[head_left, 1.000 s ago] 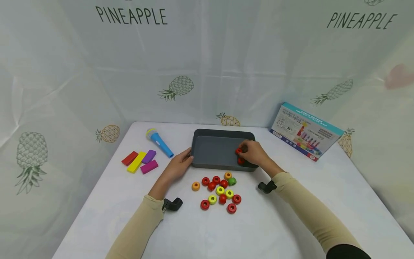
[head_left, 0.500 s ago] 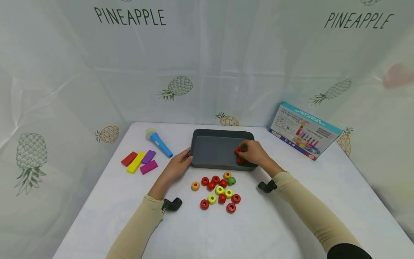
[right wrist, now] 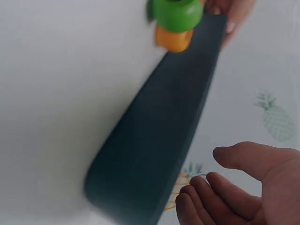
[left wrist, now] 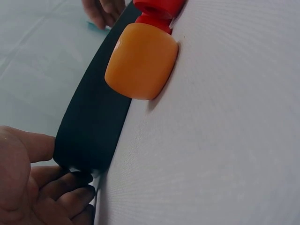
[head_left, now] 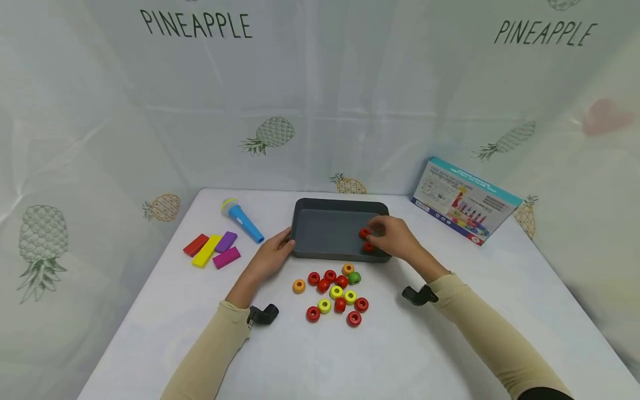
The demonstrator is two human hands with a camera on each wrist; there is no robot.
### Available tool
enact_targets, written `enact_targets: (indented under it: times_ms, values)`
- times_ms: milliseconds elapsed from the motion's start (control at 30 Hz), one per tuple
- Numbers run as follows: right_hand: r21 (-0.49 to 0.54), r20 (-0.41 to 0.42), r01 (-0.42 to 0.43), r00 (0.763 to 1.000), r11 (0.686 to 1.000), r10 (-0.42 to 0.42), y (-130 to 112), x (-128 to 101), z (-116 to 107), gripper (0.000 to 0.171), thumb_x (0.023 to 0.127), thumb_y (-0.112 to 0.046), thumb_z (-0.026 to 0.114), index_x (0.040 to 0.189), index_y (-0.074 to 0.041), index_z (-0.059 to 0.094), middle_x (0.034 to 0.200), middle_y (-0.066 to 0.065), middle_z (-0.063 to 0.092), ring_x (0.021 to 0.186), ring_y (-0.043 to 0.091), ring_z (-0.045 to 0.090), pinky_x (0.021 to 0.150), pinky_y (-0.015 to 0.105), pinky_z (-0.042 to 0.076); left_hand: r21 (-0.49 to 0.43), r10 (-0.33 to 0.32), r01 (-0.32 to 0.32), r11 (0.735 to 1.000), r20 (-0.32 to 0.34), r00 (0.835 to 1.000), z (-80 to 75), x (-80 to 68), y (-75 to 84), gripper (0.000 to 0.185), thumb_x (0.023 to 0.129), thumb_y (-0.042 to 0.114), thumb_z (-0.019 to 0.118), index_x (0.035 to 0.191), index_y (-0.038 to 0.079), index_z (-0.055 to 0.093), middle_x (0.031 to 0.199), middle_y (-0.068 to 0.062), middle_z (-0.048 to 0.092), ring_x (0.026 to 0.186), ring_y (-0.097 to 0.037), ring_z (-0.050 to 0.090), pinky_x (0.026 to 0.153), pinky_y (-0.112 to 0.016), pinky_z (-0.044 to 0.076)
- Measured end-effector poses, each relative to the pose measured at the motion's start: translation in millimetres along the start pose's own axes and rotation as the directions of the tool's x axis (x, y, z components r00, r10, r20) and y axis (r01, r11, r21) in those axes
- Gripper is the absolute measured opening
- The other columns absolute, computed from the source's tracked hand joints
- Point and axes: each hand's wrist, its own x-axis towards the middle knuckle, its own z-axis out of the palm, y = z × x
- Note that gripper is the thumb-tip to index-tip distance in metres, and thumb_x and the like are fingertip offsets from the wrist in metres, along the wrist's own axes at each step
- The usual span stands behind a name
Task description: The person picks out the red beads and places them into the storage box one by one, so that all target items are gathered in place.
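Observation:
A dark grey rectangular tray [head_left: 320, 233] lies on the table. At its left end my left hand [head_left: 270, 256] grips the tray, thumb on the rim and fingers curled about the outer wall, as the left wrist view shows. Two red beads, a farther bead [head_left: 364, 233] and a nearer bead [head_left: 368, 248], sit in the tray's right part. My right hand [head_left: 395, 239] hovers right beside them, over the tray's right side. In the right wrist view its thumb and fingers are apart with nothing between them. In front of the tray lie loose red beads [head_left: 354, 319], yellow beads [head_left: 336, 292], orange beads [head_left: 299, 286] and a green bead [head_left: 354, 278].
Left of the tray lie a blue toy microphone [head_left: 245, 222] and red, yellow [head_left: 206, 251], purple and magenta blocks. A printed box [head_left: 465, 200] stands at the back right. A pineapple-print curtain [head_left: 320, 111] hangs behind the white table [head_left: 300, 361].
My right hand has let go of the red bead in the tray, its fingers parting and drawing slightly back to the right. The left hand stays on the tray.

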Motion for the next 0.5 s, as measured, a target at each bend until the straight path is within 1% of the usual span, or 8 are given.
enact_targets:
  times_ms: [200,367,500]
  values:
    - [0.024,0.003,0.04,0.999,0.999,-0.04,-14,-16,-5,0.039,0.09,-0.014,0.074,0.126,0.001,0.067,0.124,0.019,0.069,0.114,0.035,0.067,0.098,0.05,0.057,-0.006,0.008,-0.008,1.0,0.002,1.0,-0.2,2.0,-1.3,0.057,0.107,0.039,0.047,0.16,0.022,0.033,0.16,-0.008,0.043,0.152,-0.029,0.034,0.124,-0.051,0.03]
    - [0.049,-0.005,0.071,0.997,0.996,-0.071,-25,-37,-7,0.034,0.09,-0.013,0.076,0.122,-0.003,0.07,0.12,0.017,0.071,0.11,0.036,0.068,0.095,0.052,0.058,-0.007,0.004,-0.004,1.0,0.001,1.0,-0.1,1.6,-0.9,0.058,0.107,0.039,0.047,0.16,0.022,0.032,0.16,-0.007,0.043,0.152,-0.029,0.034,0.124,-0.05,0.03]
    - [0.079,-0.004,0.098,0.995,0.992,-0.097,-29,-55,-3,0.034,0.087,-0.01,0.079,0.119,-0.004,0.071,0.116,0.014,0.073,0.105,0.032,0.07,0.092,0.048,0.06,0.006,-0.004,0.004,1.0,-0.003,1.0,0.2,0.6,-0.3,0.058,0.107,0.038,0.047,0.16,0.022,0.032,0.16,-0.008,0.042,0.152,-0.03,0.033,0.124,-0.051,0.029]
